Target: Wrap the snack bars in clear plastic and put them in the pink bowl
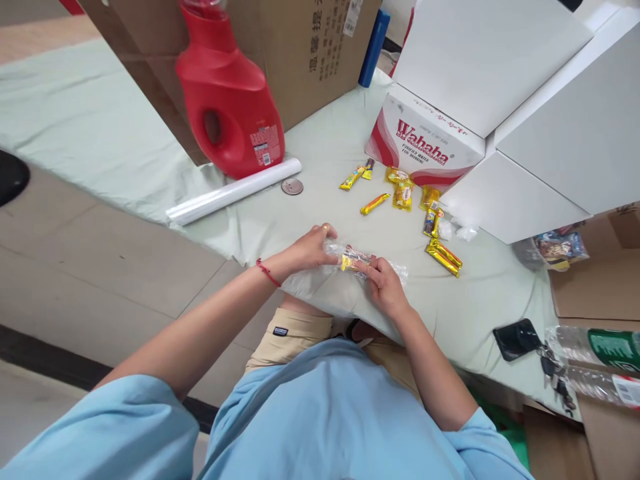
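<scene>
right hand (384, 283) holds a yellow packet (347, 262) in clear plastic (399, 273).

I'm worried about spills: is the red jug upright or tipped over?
Upright: the red jug stands with its base on the pale green cloth and its neck pointing up, beside the brown carton.

I get bright, diffuse light; can't tell source. Soft, faint shadows on counter (315, 207). Glare streaks on white roll (235, 191) and clear wrapper (400, 272). White boxes (493, 57) stretch toward right edge; bottle label (267, 143) blurs.
</scene>
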### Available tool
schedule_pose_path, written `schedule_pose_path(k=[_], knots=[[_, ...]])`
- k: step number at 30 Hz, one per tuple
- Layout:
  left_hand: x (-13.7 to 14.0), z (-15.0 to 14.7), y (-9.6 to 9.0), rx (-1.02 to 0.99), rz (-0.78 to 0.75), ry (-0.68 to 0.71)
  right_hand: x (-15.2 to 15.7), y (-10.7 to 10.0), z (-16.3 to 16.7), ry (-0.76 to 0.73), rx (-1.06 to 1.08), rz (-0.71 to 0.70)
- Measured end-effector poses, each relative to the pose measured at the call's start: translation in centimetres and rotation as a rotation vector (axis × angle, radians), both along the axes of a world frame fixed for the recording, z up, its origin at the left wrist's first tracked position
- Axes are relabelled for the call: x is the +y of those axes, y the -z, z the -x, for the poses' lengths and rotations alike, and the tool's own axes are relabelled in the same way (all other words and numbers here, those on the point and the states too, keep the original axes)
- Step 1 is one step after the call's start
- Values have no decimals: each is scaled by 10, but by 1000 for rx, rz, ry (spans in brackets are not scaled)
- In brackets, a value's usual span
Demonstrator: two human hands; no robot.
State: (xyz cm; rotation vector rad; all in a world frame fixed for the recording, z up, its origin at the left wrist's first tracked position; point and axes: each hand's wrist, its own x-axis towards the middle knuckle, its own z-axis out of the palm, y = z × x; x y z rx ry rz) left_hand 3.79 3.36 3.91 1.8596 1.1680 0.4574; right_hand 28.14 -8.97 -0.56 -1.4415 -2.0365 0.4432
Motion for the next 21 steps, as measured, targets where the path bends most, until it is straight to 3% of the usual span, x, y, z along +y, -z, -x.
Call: schedule_pose_path(k=[5, 10, 13, 17, 21], knots=[[-3, 15, -12, 40, 181, 47, 0, 1, 0, -1, -35, 9], [-30, -6, -40, 128, -83, -67, 4, -5, 6, -28, -60, 39], [-54, -39, -49, 171, -101, -51, 4, -11, 13, -25, -83, 41], [-77, -72, -46, 307, -148, -5, -2, -22, 12, -16, -13, 71], [-88, -79, -37, 470, -282, 66, -12, -29, -9, -38, 139, 147]])
